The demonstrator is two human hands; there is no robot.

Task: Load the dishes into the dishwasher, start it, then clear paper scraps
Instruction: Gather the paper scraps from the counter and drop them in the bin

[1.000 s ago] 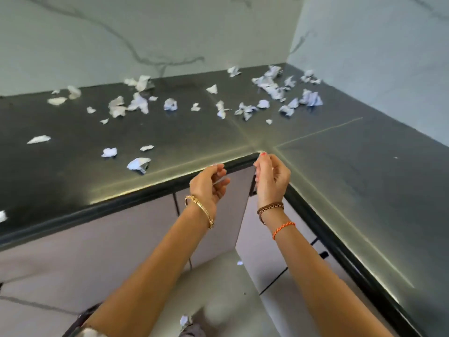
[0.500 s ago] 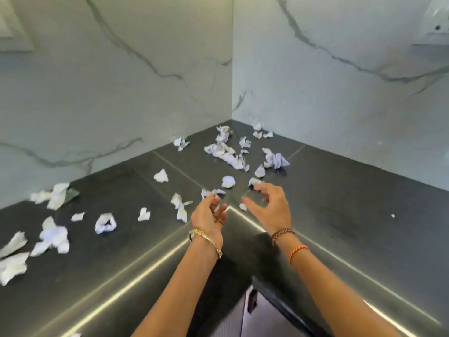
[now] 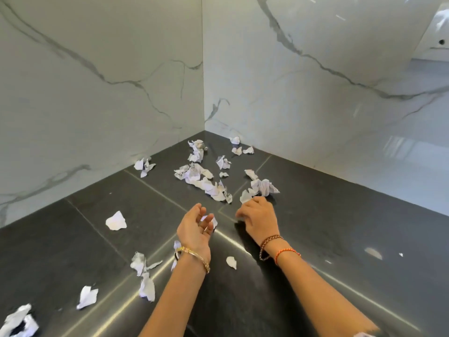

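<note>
Several white paper scraps litter the dark corner countertop (image 3: 340,227). The thickest cluster (image 3: 206,183) lies toward the back corner, with a crumpled wad (image 3: 263,187) to its right. My left hand (image 3: 195,227) hovers palm up and cupped, its fingers apart. A small scrap (image 3: 211,221) shows just past its fingertips, and I cannot tell whether it rests in the hand or on the counter. My right hand (image 3: 258,220) is palm down, fingers curled toward the counter, right in front of a scrap (image 3: 245,197). No dishes or dishwasher are in view.
Marble walls (image 3: 121,93) close off the corner behind the scraps. Loose scraps lie at the left (image 3: 116,221), between my forearms (image 3: 230,262), under my left wrist (image 3: 145,288) and at the bottom left (image 3: 19,322). A tiny bit (image 3: 401,254) sits far right.
My view rose from the counter's front edge to the back corner. Both hands reached forward over the counter toward the scrap cluster; the left turned palm up, the right lowered.
</note>
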